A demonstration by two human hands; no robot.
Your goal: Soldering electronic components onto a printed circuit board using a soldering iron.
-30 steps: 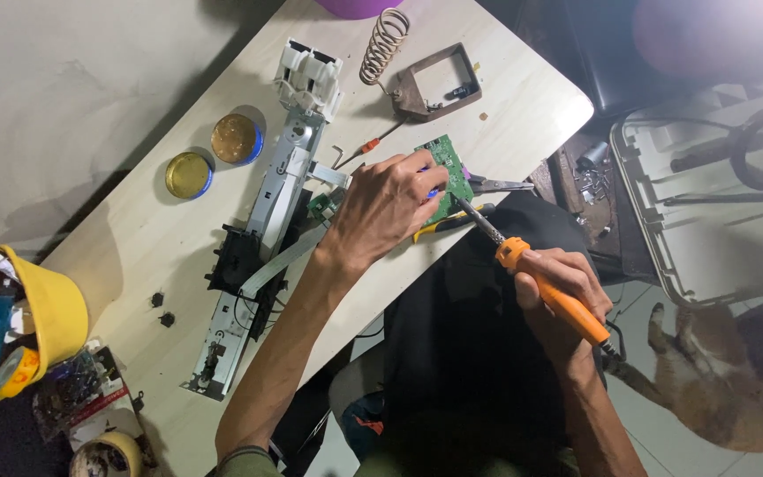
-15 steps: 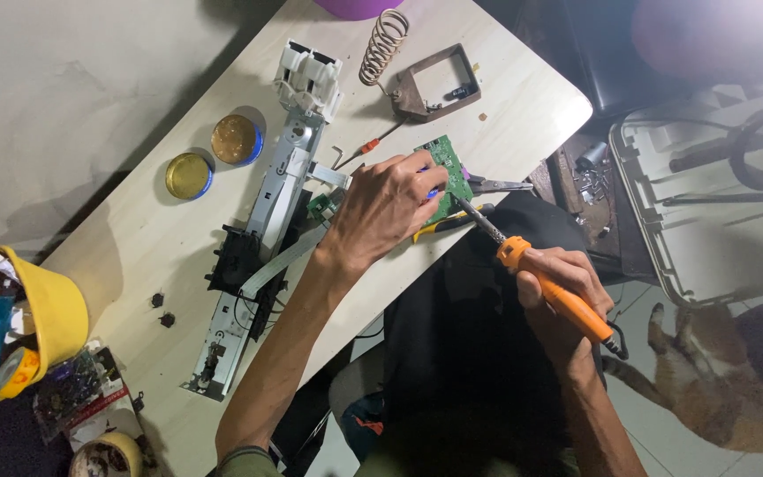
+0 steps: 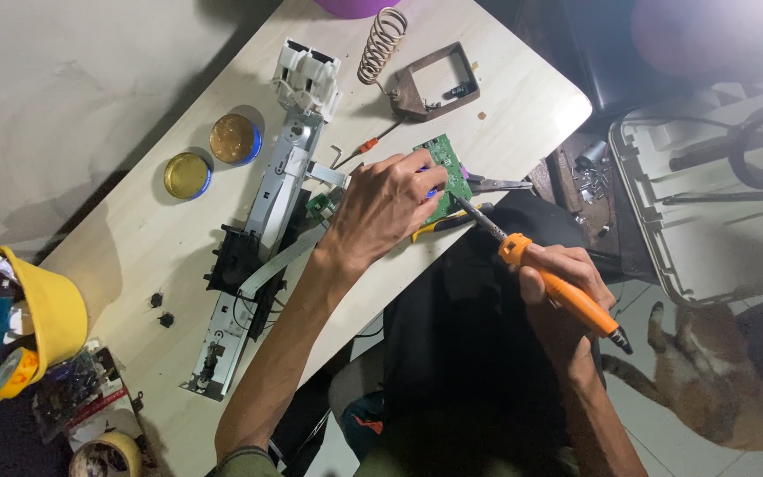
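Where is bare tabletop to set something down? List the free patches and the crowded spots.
Free: the table between the two round tins and the yellow bin; also the corner right of the coil stand. Crowded: around the green board, where the left hand and the right hand's soldering iron meet.

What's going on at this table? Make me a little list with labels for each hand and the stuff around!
Left hand: left hand presses on the green circuit board
Right hand: right hand grips the orange-handled soldering iron, tip at the board
Beside the board: long metal printer frame
Behind the board: coiled iron stand, small red screwdriver
Left of frame: two round tins
Surface: pale wooden table
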